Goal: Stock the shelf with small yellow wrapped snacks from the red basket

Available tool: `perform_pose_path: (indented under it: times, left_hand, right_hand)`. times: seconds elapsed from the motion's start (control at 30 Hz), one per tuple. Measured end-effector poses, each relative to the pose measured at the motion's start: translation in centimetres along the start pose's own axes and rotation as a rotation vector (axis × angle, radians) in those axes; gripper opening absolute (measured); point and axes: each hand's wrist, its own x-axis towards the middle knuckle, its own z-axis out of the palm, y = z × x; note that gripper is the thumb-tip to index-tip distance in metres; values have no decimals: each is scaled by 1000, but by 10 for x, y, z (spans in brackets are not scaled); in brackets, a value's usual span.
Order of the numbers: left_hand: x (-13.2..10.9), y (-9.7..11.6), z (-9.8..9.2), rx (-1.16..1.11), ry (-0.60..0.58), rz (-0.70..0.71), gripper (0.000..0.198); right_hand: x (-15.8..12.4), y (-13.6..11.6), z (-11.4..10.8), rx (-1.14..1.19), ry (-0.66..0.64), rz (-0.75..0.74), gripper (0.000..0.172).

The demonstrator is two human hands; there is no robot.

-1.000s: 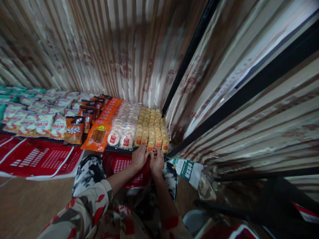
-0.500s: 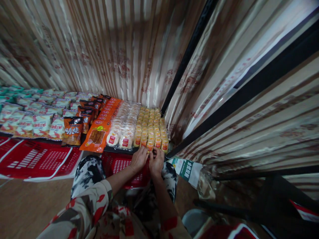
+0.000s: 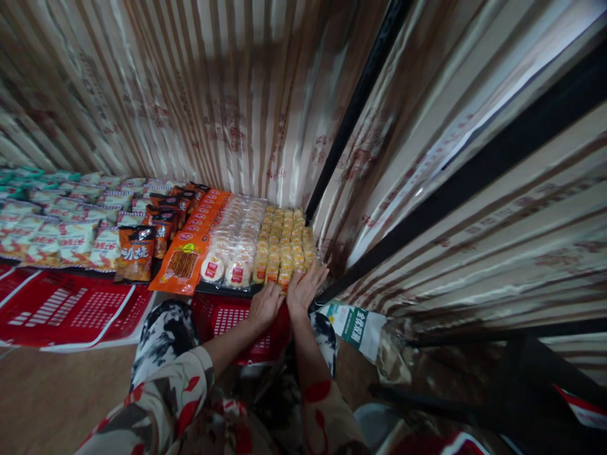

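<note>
Small yellow wrapped snack packets (image 3: 284, 237) stand in tight rows at the right end of the display. My left hand (image 3: 265, 306) is at their front edge, its fingers bent and pressed together; what they hold, if anything, is hidden. Beside it, my right hand (image 3: 305, 287) lies open against the front right packets, fingers stretched to the right. Left of the yellow rows are round white wrapped crackers (image 3: 237, 272) in clear film. An orange snack bag (image 3: 183, 268) lies next to those.
Orange-brown bags (image 3: 135, 253) and pale snack bags (image 3: 76, 240) fill the left. Red baskets (image 3: 95, 306) sit below the display's front edge. Striped curtain (image 3: 227, 114) hangs behind, crossed by black poles (image 3: 355, 107). A green-and-white package (image 3: 355, 325) lies at right.
My right hand has gone from bent fingers at the front packets to an open hand laid against the right side of the rows. My left hand has shifted slightly down.
</note>
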Motion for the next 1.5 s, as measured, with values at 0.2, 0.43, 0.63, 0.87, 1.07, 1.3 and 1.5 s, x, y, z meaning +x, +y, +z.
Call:
perform_pose_path:
  times: [0.2,0.43,0.63,0.87,1.07,1.3,1.5]
  left_hand:
    - [3,3,0,38,-32,-7,19]
    - [12,1,1,48,-45,-3,20]
    - [15,-2,3,58,-33,3,22]
    - [16,-4,7,65,-18,27,21]
    - [17,-4,10,53,8,19,21]
    - [15,-4,9,33,24,15,21]
    - [16,-3,8,16,24,-1,21]
  right_hand:
    - [3,4,13,16,13,-10,56]
    - [5,8,20,29,26,-1,57]
    - [8,7,18,28,13,6,58]
    - [6,9,19,28,-6,17,57]
    - [9,11,20,18,-39,18,59]
    - [-1,17,21,19,-27,14,65]
    - [-14,22,28,7,-20,43,72]
